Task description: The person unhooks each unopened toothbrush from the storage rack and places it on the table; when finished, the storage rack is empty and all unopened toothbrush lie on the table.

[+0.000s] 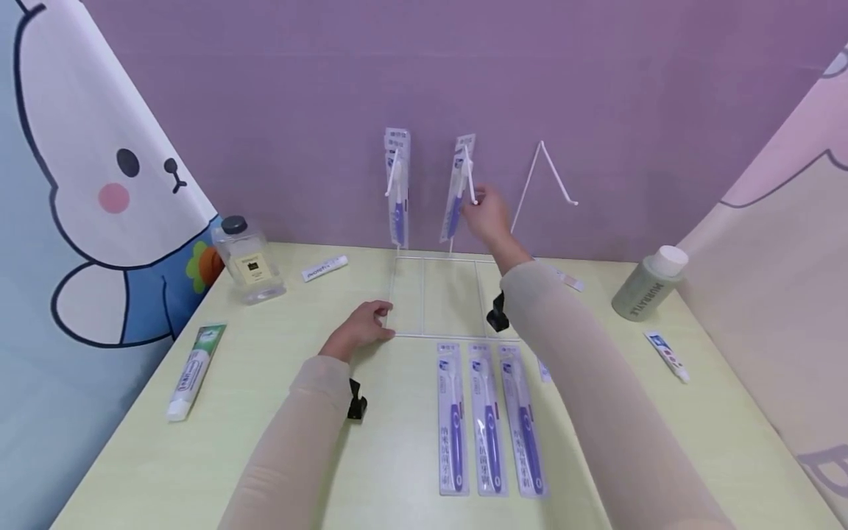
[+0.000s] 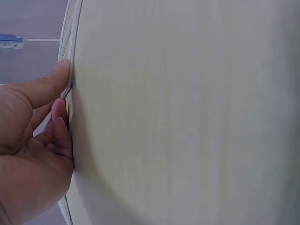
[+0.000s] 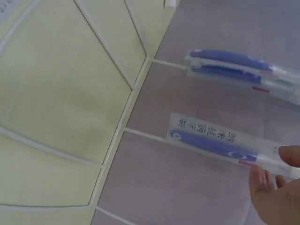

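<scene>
A white wire rack (image 1: 422, 294) stands against the purple backdrop, its base on the table and three hooked arms rising at the back. My left hand (image 1: 366, 322) pinches the base's front left corner; the left wrist view shows the thumb (image 2: 60, 77) on the wire. My right hand (image 1: 489, 215) is at the middle hook. Its thumb and curled fingers meet the edges of a packaged toothbrush (image 3: 211, 143) hanging there. More packaged toothbrushes (image 1: 397, 191) hang on the left hook. The right hook (image 1: 559, 180) holds none.
Several packaged toothbrushes (image 1: 453, 419) lie before the rack, one partly behind the right sleeve. To the left are a clear bottle (image 1: 250, 265), a small tube (image 1: 324, 269) and a green-white toothpaste tube (image 1: 196, 372). A grey-green bottle (image 1: 649, 285) and small toothpaste tube (image 1: 666, 356) are right.
</scene>
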A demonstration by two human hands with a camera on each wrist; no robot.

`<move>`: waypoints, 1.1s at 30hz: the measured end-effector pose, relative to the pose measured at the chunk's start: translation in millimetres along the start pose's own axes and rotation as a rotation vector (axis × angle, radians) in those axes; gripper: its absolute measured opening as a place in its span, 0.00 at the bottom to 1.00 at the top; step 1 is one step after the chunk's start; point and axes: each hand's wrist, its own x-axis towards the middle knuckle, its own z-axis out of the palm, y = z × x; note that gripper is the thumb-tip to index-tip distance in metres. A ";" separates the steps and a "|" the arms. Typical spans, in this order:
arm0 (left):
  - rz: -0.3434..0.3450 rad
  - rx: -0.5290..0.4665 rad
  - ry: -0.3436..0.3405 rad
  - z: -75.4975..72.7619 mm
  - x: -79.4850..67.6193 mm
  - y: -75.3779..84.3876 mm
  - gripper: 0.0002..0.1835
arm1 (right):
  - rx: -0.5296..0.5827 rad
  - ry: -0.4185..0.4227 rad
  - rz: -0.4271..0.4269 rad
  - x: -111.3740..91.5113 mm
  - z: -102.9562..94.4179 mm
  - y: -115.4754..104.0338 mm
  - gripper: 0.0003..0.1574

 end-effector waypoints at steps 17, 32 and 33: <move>0.009 0.008 -0.008 5.9 3.8 2.8 0.31 | 0.048 0.123 -0.005 22.0 1.2 -9.6 0.25; 0.012 0.023 -0.021 0.1 3.6 3.4 0.32 | -0.003 0.079 -0.113 9.2 -2.2 -20.2 0.23; 0.010 0.024 -0.018 -0.2 3.2 3.8 0.32 | 0.004 0.077 -0.122 8.2 -3.9 -20.4 0.24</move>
